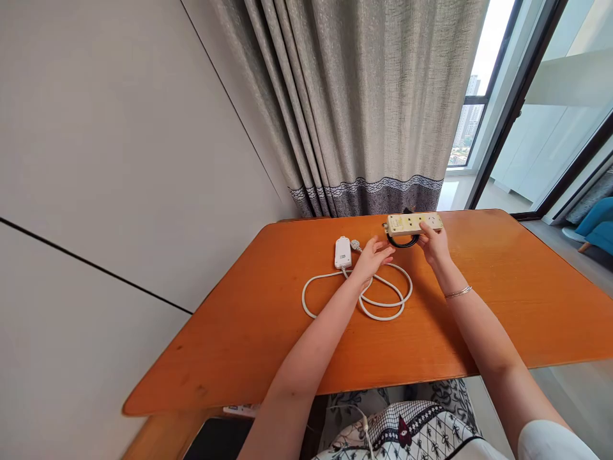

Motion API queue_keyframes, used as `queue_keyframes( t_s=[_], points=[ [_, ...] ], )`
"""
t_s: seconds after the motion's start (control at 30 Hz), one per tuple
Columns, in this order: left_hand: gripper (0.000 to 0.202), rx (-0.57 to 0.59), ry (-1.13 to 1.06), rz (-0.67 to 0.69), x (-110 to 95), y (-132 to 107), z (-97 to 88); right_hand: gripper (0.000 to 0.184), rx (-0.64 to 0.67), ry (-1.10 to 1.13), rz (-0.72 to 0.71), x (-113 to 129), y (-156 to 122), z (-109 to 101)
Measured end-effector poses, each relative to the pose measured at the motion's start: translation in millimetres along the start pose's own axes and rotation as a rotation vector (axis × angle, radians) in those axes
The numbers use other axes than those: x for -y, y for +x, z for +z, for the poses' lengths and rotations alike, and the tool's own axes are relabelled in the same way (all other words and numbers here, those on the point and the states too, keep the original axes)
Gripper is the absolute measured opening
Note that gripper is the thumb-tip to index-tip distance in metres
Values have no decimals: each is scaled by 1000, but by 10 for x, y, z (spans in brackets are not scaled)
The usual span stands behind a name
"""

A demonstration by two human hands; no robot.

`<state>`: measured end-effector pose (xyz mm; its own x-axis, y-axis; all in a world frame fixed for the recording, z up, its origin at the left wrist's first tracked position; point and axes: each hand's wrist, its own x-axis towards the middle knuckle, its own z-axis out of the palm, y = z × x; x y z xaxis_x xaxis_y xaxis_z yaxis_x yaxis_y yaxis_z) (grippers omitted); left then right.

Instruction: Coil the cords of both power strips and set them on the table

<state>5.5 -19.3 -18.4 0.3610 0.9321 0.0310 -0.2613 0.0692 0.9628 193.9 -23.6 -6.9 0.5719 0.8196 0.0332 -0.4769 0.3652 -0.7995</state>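
Observation:
My right hand point(433, 245) grips a cream power strip point(414, 223) and holds it just above the orange table point(502, 300), with a black cord point(401, 242) looped under it. My left hand point(372, 258) reaches toward the strip's left end, fingers loosely spread and holding nothing. A white adapter box point(343, 252) lies left of that hand. Its white cable point(383, 300) coils on the table beneath my left wrist, and its plug point(355, 245) rests beside the box.
A grey curtain point(364, 115) hangs behind the table's far edge, a plain wall point(119, 179) runs along the left, and a glass door point(541, 128) stands at the right. A patterned cloth point(421, 428) lies below the near edge.

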Motion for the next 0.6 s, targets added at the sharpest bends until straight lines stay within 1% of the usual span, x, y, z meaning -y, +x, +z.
queue_keyframes(
  t_s=[0.03,0.1,0.2,0.27,0.33,0.43,0.5,0.6],
  points=[
    [61,-25,17,-16,-6,5,-13,57,-58,-15,-38,23,108,-93],
    [60,-45,52,-25,-29,16,-51,62,-181,-76,-122,93,340,-335],
    [50,15,88,-21,-78,11,-94,68,-347,-196,-235,221,644,-780],
    [43,63,109,-35,-105,-10,-92,73,-461,-314,-262,286,769,-1067],
    [39,91,132,-60,-119,-36,-72,77,-531,-361,-242,316,826,-1300],
    [36,126,155,-95,-122,-64,-39,77,-583,-414,-171,296,841,-1524],
    [35,138,163,-104,-123,-72,-32,75,-593,-465,-115,257,848,-1607],
    [35,143,168,-99,-133,-79,-34,74,-579,-571,-60,200,880,-1674]
  ],
)
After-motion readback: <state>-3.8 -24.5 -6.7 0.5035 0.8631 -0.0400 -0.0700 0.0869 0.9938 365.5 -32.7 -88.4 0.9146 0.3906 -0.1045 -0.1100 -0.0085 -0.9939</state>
